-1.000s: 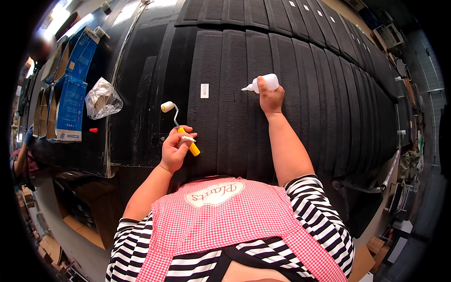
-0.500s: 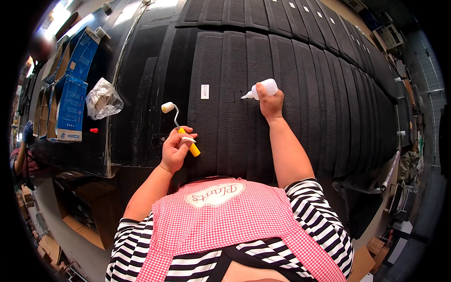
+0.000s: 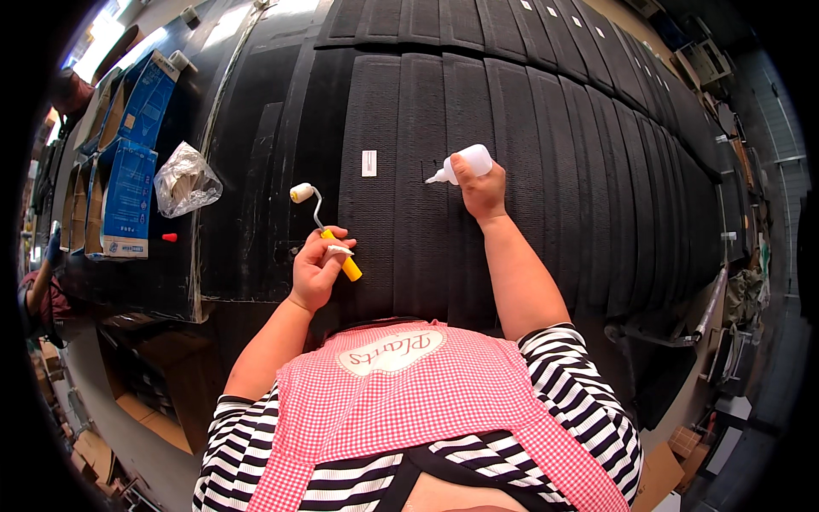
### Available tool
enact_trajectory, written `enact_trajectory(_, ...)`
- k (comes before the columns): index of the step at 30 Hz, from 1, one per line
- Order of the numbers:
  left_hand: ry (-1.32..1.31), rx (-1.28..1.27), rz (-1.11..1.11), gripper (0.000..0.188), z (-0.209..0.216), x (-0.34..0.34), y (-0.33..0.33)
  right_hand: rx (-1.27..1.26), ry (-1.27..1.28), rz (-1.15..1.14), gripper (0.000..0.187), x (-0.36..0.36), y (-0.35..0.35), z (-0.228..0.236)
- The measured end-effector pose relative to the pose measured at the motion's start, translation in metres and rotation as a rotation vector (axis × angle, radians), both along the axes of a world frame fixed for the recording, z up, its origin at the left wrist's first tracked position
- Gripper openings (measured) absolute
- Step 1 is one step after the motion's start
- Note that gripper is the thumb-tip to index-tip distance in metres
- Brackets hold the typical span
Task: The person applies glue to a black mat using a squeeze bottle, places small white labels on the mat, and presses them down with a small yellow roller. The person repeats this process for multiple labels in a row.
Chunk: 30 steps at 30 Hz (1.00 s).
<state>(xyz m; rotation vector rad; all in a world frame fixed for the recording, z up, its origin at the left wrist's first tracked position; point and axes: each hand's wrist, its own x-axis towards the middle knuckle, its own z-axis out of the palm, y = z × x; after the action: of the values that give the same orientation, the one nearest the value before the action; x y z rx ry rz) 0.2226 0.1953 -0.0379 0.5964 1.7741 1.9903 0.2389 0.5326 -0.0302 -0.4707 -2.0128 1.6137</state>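
Note:
My left hand (image 3: 316,270) is closed around the yellow handle of a small roller (image 3: 301,193), whose white head points away from me. A small white piece, perhaps labels, is pinched in the same fingers. My right hand (image 3: 484,189) grips a white squeeze bottle (image 3: 471,160), tilted with its nozzle pointing left and down at a ribbed black mat (image 3: 414,247). Whether the tip touches the mat I cannot tell. Just above the nozzle are thin dark marks on the mat. Farther left on this mat a white label (image 3: 368,163) lies flat.
Overlapping black mats (image 3: 589,213) spread to the right, several with white labels. On the left stand blue cardboard boxes (image 3: 128,200), a clear plastic bag (image 3: 187,181) with contents and a red cap (image 3: 170,237). At the far left edge another person's arm (image 3: 38,288) shows.
My right hand has moved the squeeze bottle slightly left, its nozzle now lower and left of the dark marks. My left hand has hardly moved with the roller.

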Motion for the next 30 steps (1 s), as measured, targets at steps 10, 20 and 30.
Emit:
enact_trajectory(10,-0.011,-0.009,0.003,0.013,0.001,0.0,0.0,0.063,0.044,-0.056,0.025,0.005,0.006,0.001)
enact_trajectory(20,-0.021,0.004,0.006,0.012,0.0,0.0,0.0,0.054,-0.023,-0.198,0.037,-0.028,-0.001,0.002)
enact_trajectory(30,0.002,-0.006,0.0,0.012,-0.002,-0.001,-0.001,0.06,-0.003,-0.197,0.037,-0.028,0.009,-0.01)
